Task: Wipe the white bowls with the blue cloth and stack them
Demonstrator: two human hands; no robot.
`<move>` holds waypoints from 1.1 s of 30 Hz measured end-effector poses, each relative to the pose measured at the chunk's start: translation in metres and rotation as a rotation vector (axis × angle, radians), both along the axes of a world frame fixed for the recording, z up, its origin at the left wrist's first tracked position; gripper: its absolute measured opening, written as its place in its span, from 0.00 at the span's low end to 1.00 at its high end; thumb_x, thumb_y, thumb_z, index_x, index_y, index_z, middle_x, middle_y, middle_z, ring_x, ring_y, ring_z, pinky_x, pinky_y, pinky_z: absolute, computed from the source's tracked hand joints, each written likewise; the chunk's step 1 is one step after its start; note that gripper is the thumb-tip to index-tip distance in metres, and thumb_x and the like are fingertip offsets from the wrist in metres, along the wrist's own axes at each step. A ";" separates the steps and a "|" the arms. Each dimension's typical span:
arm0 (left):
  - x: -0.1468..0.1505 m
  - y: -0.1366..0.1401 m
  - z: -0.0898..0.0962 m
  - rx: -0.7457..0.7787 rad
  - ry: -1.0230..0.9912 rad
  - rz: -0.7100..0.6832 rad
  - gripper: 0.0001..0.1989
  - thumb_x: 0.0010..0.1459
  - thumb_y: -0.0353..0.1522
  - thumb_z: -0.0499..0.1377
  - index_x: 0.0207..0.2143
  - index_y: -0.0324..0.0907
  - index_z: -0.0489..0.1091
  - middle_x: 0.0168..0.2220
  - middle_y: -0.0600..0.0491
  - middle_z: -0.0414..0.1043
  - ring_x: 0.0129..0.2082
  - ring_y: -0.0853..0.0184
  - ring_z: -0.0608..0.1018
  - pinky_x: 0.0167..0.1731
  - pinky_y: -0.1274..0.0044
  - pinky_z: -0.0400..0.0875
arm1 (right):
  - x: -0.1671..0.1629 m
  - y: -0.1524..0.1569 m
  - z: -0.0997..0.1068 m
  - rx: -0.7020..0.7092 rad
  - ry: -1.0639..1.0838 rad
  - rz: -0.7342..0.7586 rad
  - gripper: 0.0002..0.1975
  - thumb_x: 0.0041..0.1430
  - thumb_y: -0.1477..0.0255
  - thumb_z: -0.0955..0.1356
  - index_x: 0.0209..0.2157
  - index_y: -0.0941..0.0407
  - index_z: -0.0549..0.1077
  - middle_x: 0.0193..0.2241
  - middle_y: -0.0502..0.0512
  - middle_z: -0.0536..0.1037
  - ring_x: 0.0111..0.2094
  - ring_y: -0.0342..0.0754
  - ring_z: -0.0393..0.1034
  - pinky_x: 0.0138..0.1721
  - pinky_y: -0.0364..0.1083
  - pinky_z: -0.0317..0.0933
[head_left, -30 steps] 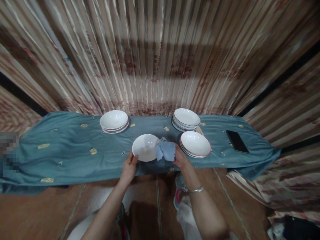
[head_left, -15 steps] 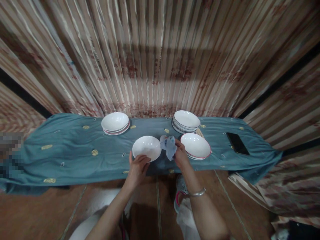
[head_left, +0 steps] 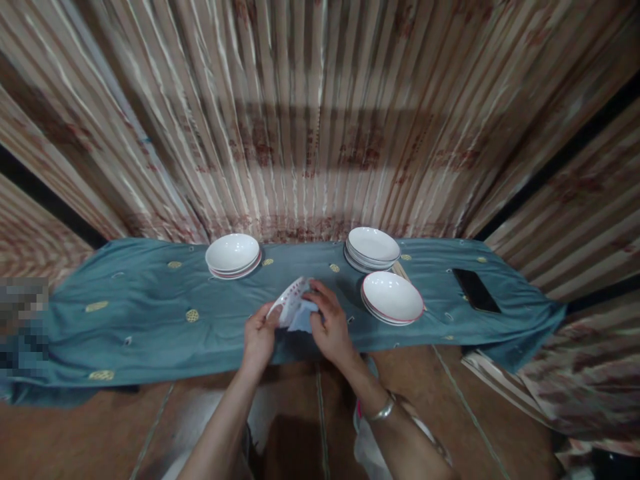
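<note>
A white plate (head_left: 289,298), shallow and bowl-like, is tipped up on edge over the front middle of the cloth-covered table. My left hand (head_left: 260,335) is closed on its left rim. A light blue cloth (head_left: 303,317) lies against the plate, bunched under the fingers of my right hand (head_left: 330,323). That hand is closed on the cloth at the plate's right side. Small reddish marks show along the plate's upper part. The fingertips behind the plate and cloth are partly hidden.
Stacked white plates stand at back left (head_left: 233,253), and another stack (head_left: 373,245) stands at back right. Nearer on the right are red-rimmed plates (head_left: 393,297), with wooden sticks (head_left: 400,271) partly behind them. A black phone (head_left: 476,290) lies farther right on the blue-green tablecloth (head_left: 160,300).
The plate went from facing up to tipped on edge, with my left hand on its rim. My right hand moved left, bringing the cloth against the plate.
</note>
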State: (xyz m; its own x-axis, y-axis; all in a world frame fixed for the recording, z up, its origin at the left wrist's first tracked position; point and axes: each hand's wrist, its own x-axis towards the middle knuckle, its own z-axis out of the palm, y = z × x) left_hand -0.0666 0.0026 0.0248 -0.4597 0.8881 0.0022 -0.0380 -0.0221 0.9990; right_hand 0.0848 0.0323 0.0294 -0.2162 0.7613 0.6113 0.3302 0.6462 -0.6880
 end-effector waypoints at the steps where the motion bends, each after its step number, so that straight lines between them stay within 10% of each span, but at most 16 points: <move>1: 0.000 -0.001 0.003 -0.004 -0.086 -0.002 0.11 0.43 0.38 0.64 0.27 0.41 0.75 0.19 0.58 0.70 0.21 0.69 0.70 0.26 0.78 0.65 | -0.007 -0.007 0.000 0.060 -0.076 0.036 0.22 0.54 0.80 0.59 0.48 0.55 0.72 0.58 0.58 0.66 0.59 0.50 0.59 0.59 0.52 0.55; 12: 0.001 -0.014 0.003 0.070 -0.529 -0.039 0.07 0.37 0.34 0.65 0.21 0.42 0.72 0.22 0.54 0.74 0.34 0.62 0.77 0.39 0.73 0.69 | -0.047 -0.015 -0.001 0.212 -0.534 0.087 0.25 0.63 0.69 0.62 0.62 0.53 0.58 0.63 0.57 0.59 0.66 0.53 0.44 0.64 0.58 0.38; 22: -0.002 -0.014 0.000 0.043 -0.627 -0.067 0.12 0.43 0.36 0.68 0.29 0.37 0.76 0.27 0.50 0.78 0.38 0.60 0.79 0.44 0.71 0.69 | -0.038 0.006 0.010 -0.016 -0.320 0.043 0.23 0.65 0.68 0.58 0.61 0.53 0.59 0.63 0.58 0.59 0.65 0.53 0.46 0.63 0.58 0.42; 33: -0.011 -0.012 -0.010 0.040 -0.689 0.025 0.18 0.40 0.37 0.71 0.31 0.33 0.77 0.30 0.45 0.80 0.36 0.58 0.80 0.40 0.73 0.73 | -0.027 0.043 -0.022 -0.412 0.191 0.176 0.26 0.61 0.54 0.59 0.55 0.53 0.67 0.56 0.56 0.69 0.58 0.49 0.61 0.61 0.50 0.50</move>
